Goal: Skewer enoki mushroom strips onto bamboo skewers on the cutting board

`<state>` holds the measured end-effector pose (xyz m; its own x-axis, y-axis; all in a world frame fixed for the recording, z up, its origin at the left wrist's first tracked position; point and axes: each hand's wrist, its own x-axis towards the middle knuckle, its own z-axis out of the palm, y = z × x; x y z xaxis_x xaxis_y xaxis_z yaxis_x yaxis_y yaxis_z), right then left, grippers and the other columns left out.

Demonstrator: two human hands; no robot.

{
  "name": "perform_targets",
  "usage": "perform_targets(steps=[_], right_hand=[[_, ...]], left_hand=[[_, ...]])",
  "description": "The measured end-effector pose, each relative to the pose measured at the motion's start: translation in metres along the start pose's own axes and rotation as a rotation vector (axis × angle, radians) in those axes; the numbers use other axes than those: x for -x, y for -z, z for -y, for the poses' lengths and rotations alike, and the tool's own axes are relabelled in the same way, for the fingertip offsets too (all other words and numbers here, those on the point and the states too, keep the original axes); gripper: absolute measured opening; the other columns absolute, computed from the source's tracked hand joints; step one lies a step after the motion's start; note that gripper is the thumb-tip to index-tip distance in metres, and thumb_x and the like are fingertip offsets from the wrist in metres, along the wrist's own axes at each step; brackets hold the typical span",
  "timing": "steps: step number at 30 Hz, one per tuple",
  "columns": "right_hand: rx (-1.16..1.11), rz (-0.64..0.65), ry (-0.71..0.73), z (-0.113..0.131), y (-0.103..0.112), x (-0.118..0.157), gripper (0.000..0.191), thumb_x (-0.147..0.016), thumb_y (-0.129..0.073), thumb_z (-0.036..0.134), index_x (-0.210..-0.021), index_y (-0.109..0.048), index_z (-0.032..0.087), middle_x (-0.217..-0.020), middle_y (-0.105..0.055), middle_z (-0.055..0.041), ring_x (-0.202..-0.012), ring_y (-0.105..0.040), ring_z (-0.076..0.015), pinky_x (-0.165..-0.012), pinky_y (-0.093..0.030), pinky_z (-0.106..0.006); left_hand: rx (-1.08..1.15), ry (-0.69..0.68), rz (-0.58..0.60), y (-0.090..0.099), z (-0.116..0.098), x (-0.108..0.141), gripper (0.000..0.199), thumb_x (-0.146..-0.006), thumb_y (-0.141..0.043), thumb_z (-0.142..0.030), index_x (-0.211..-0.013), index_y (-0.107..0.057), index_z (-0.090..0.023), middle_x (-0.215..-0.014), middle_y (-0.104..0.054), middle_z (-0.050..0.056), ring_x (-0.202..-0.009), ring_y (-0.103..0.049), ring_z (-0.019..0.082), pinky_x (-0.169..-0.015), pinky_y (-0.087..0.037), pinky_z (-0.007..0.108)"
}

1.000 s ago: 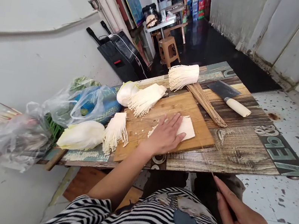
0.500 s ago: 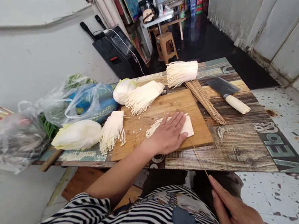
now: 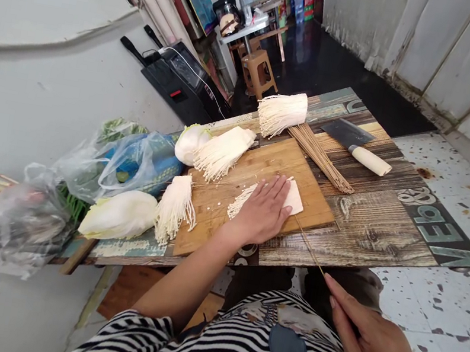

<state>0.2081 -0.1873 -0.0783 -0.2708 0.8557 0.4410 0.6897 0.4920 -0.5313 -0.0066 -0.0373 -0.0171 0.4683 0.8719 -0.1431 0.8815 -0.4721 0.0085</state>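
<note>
My left hand (image 3: 262, 209) lies flat, pressing a bunch of enoki mushrooms (image 3: 295, 198) down on the wooden cutting board (image 3: 203, 228). The fingers cover the bunch's middle; its cut base shows on the right, its caps on the left. Pinched in my right hand (image 3: 365, 330) is a thin bamboo skewer (image 3: 310, 245). The skewer slants up to the base of the bunch, where its tip is hidden. Another enoki bunch (image 3: 224, 149) rests on the board's far edge, and a small enoki bunch (image 3: 176, 205) lies at the left edge.
A cleaver (image 3: 359, 146) lies at the far right, beside a bundle of skewers (image 3: 321, 157) with an enoki bunch (image 3: 282, 113) at its end. Napa cabbage (image 3: 120, 215) and plastic bags (image 3: 24, 222) crowd the left. A brown stool (image 3: 258, 72) stands beyond the table (image 3: 369, 234).
The view has shifted slightly. My left hand stays flat on the enoki, and my right hand keeps the skewer at the base, with no clear movement between them.
</note>
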Motion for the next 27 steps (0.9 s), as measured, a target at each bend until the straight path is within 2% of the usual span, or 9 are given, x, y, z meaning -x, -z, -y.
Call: perform_targets(steps=[9, 17, 27], right_hand=[[-0.016, -0.023, -0.007, 0.0012, 0.0001, -0.0027, 0.037, -0.096, -0.043, 0.018, -0.13, -0.056, 0.013, -0.099, -0.075, -0.0058, -0.067, -0.071, -0.0095, -0.072, -0.056, -0.015], [-0.024, -0.034, -0.013, 0.0002, -0.0021, -0.0026, 0.037, -0.094, -0.044, 0.017, -0.127, -0.059, 0.014, -0.1, -0.075, -0.0045, -0.069, -0.072, -0.0106, -0.071, -0.057, -0.016], [-0.052, -0.01, -0.037, -0.0032, -0.0087, 0.0012, 0.041, -0.094, -0.045, 0.015, -0.135, -0.052, 0.018, -0.106, -0.074, -0.0032, -0.078, -0.072, -0.0102, -0.075, -0.056, -0.016]], left_hand=[[-0.002, 0.018, 0.001, 0.0, -0.0024, 0.0002, 0.058, -0.101, -0.024, -0.033, -0.15, -0.022, -0.003, -0.159, -0.017, 0.014, -0.148, -0.013, 0.023, -0.121, -0.012, 0.041], [0.007, 0.034, 0.024, 0.0026, -0.0037, -0.0006, 0.058, -0.101, -0.024, -0.033, -0.15, -0.021, -0.004, -0.16, -0.016, 0.013, -0.148, -0.012, 0.022, -0.121, -0.011, 0.04], [0.007, 0.014, -0.019, -0.0013, -0.0011, -0.0009, 0.057, -0.1, -0.025, -0.033, -0.149, -0.023, -0.005, -0.159, -0.019, 0.014, -0.148, -0.014, 0.022, -0.121, -0.015, 0.041]])
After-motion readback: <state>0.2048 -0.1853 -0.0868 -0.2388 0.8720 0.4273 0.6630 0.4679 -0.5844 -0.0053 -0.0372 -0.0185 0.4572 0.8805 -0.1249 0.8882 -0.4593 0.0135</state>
